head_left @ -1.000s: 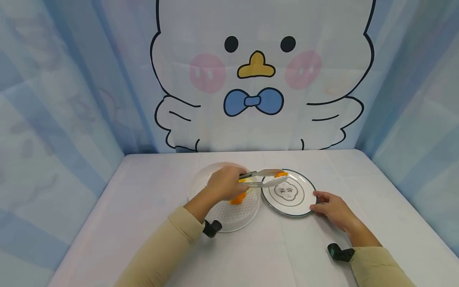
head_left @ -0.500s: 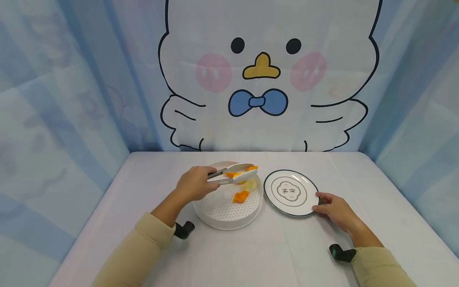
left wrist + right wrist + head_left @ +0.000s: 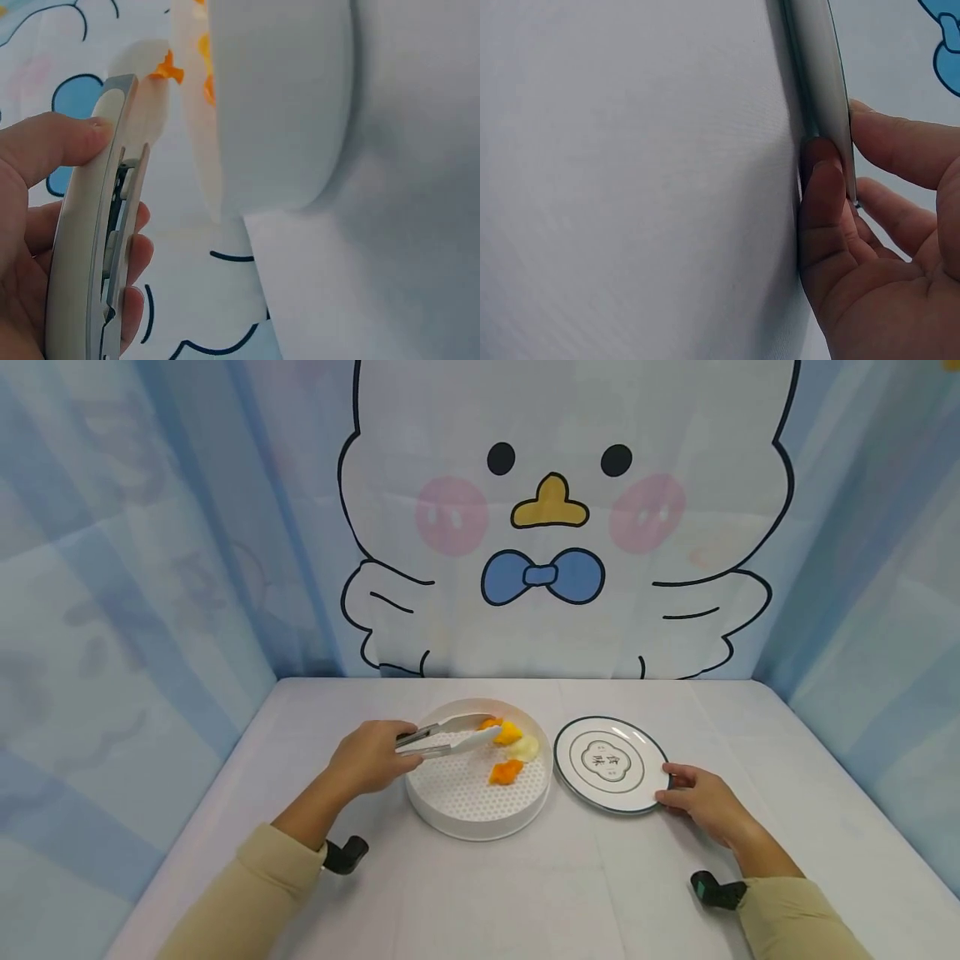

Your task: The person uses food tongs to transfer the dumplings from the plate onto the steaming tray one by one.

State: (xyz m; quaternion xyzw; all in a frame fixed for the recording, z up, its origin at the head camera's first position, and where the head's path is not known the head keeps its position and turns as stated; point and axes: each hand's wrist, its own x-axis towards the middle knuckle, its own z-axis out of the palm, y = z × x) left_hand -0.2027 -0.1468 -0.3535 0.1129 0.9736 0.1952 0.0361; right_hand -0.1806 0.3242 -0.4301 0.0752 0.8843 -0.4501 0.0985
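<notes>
My left hand [image 3: 367,757] grips a pair of metal tongs [image 3: 450,743] with pale, broad tips, reaching over a round white steamer tray [image 3: 459,802] with a dimpled surface. At the tong tips is a small pointed orange piece [image 3: 168,69], seen best in the left wrist view. On the tray's right half lie a yellow piece [image 3: 509,733], a pale yellow piece [image 3: 524,748] and another orange piece [image 3: 506,772]. My right hand [image 3: 705,797] pinches the right edge of a white plate [image 3: 637,787] with a dark rim, thumb on top and fingers underneath.
The plate stands just right of the tray on a white-covered table [image 3: 525,893]. A curtain [image 3: 675,635] with a cartoon bird rises behind the table's back edge, and blue-white cloth [image 3: 135,693] hangs at both sides. Black cameras [image 3: 347,856] sit at both wrists.
My left hand has drawn the tongs leftward, from over the plate back over the tray, with the orange piece at their tips. My right hand stays at the plate's edge.
</notes>
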